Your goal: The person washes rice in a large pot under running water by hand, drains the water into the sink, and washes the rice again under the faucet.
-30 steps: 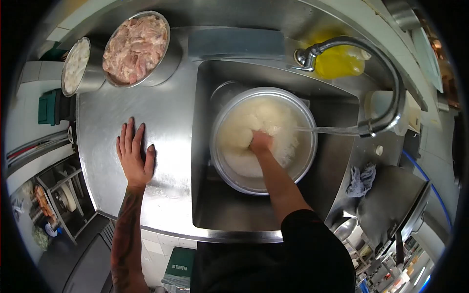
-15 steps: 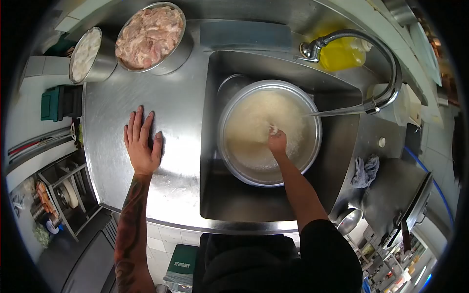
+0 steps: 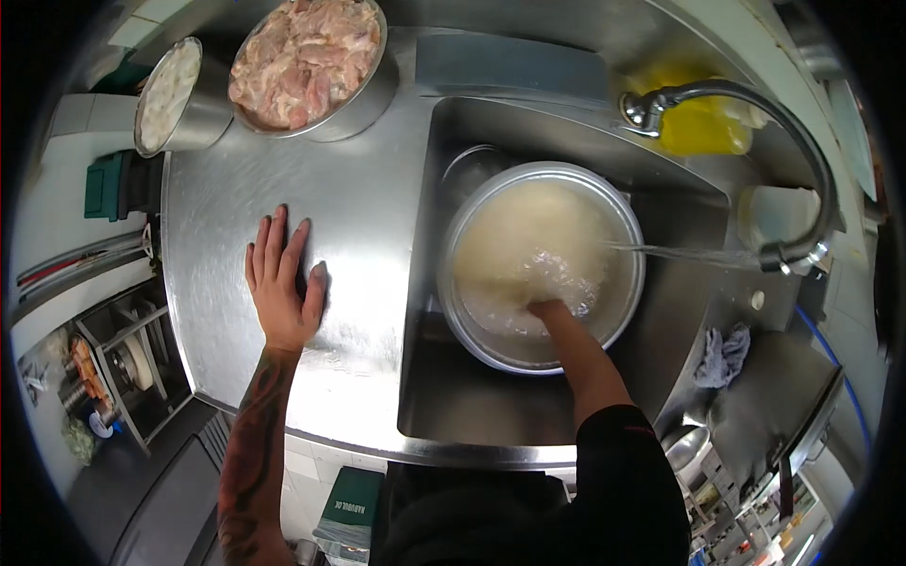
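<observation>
Metal pot [image 3: 519, 355] stands inside the sink [image 3: 462, 406], set toward its upper part, and is filled with cloudy, pale liquid [image 3: 514, 231]. The tap [image 3: 828, 203] is running; its water stream [image 3: 689, 253] crosses the right rim and enters the pot. Principal change observed: half a second ago the right hand [image 3: 545, 309] showed at the surface, with pale bits at the fingertips; it is now sunk to about the wrist, nearer the person's side of the pot. The liquid just beyond the wrist is broken and glossy, which is judged consistent with active stirring of the contents rather than a pause. Right grip: cannot be determined, the fingers being hidden below the surface; whether they are closed on anything is not established. Left grip: the left hand [image 3: 283, 302] is spread flat on the steel counter [image 3: 368, 236], fingers only slightly parted, holding nothing; its placement is unchanged and it appears to serve as a support. The pot likewise remains in the sink, so the work in hand is judged to be still under way. On the counter's far side stand a container of raw meat [image 3: 307, 66] and, just beside it, a smaller metal container [image 3: 206, 118] with whitish contents.
</observation>
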Demonstrator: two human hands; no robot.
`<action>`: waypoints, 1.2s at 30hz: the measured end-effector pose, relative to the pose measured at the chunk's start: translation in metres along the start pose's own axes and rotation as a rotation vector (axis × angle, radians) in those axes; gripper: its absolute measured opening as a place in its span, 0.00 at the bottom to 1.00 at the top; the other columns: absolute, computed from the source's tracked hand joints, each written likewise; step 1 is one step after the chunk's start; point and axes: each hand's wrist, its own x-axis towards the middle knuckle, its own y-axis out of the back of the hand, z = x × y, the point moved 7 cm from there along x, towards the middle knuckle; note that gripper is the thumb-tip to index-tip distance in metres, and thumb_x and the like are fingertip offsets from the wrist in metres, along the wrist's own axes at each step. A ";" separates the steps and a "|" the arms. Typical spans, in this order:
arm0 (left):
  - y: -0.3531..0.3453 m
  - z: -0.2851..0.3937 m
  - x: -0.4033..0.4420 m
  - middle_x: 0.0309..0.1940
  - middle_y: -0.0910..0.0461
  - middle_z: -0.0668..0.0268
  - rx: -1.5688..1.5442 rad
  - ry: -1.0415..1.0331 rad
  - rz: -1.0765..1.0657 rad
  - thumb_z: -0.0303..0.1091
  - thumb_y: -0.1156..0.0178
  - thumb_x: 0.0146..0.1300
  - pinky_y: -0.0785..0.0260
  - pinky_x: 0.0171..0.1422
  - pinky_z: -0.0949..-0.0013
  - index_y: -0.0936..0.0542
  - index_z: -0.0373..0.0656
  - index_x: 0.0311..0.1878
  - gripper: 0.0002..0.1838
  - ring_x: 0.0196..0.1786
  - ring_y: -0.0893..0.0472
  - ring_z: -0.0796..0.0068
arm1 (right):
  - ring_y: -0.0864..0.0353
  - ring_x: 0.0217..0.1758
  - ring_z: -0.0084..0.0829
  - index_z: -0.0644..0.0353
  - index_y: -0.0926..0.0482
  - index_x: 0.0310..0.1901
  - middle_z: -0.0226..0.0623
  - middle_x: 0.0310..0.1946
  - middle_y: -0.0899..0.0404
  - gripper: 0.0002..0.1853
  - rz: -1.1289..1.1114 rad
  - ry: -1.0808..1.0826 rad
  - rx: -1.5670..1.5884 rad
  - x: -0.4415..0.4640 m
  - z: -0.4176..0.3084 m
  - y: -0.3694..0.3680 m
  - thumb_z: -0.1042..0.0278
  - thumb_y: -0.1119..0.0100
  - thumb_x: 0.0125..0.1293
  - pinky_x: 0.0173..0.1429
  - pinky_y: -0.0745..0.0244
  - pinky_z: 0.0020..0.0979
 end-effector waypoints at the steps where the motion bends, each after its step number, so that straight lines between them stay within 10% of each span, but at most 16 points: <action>1: 0.000 0.000 0.000 0.76 0.40 0.60 -0.012 -0.005 -0.004 0.41 0.49 0.65 0.61 0.79 0.45 0.28 0.50 0.69 0.28 0.78 0.45 0.52 | 0.20 0.57 0.46 0.47 0.22 0.58 0.45 0.51 0.19 0.22 0.022 -0.039 0.006 0.011 0.005 0.008 0.50 0.51 0.67 0.66 0.30 0.44; 36: -0.003 0.004 0.003 0.75 0.39 0.57 0.001 -0.024 -0.007 0.43 0.50 0.67 0.61 0.79 0.46 0.28 0.49 0.69 0.27 0.78 0.44 0.51 | 0.19 0.56 0.45 0.47 0.20 0.55 0.44 0.50 0.18 0.21 0.144 -0.164 0.099 0.024 -0.008 0.008 0.48 0.51 0.67 0.65 0.29 0.43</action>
